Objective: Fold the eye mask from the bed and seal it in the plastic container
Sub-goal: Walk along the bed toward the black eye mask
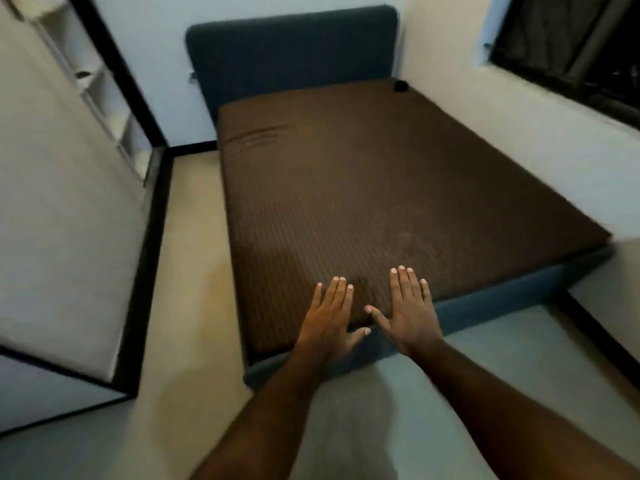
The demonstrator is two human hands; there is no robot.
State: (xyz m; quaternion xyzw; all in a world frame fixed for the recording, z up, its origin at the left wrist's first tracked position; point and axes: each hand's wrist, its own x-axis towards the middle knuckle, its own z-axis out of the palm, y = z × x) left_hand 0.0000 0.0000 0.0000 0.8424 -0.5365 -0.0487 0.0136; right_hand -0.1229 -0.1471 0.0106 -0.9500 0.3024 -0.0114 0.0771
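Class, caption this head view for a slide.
Left hand and right hand open at the foot of the bed; small dark object by the headboard.

Home bedroom: bed [363, 188] with brown mattress, padded headboard [294, 50], window [571, 46], tiled floor [194, 271].

Both hands out front, palms down, side by side over the near edge of the bed [346, 188]. Left hand [329, 315]: fingers straight and close together, thumb splayed inward. Right hand [410, 306]: same, thumb angled toward the left. Thumb tips near, not touching. Nothing held. Bare forearms run in from below. Contact with bed: can't tell.
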